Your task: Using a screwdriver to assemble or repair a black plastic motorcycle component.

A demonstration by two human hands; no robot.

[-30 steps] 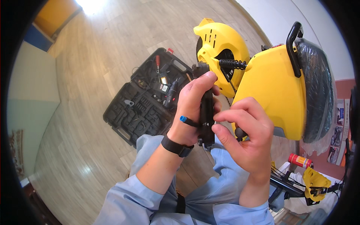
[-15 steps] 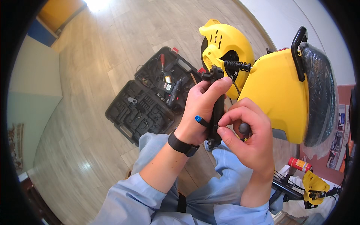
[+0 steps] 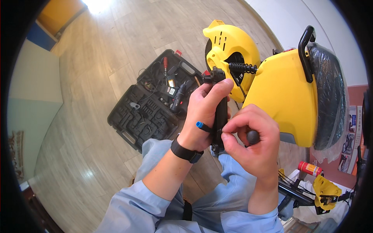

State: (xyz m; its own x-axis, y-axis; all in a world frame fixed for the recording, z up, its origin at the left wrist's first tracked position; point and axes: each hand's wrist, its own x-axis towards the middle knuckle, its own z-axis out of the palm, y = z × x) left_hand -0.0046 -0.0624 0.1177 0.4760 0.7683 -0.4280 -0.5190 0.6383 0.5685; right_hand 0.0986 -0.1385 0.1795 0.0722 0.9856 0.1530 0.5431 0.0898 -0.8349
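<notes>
A long black bar-shaped part with bulky fittings at its ends is gripped in my left hand, thumb along its upper side. A short black stub with a blue end sticks out to the left of the bar, beside my wrist. My right hand is closed, thumb and forefinger pinched at the bar's right side. Whatever small thing lies between those fingertips is too small to name. Tucked in the curled fingers of that same hand is a black tool handle with a rounded end; the remainder of it is hidden.
On the floor lies an open black tool case with a red-handled screwdriver and a dark power tool. A yellow scooter-like body with a plastic-wrapped seat stands to the right. Near it is a red cylinder.
Both hands and the bar have shifted slightly left in the picture, as has the background. The right hand's tool handle now points its rounded end more toward me. The grips stay the same.
</notes>
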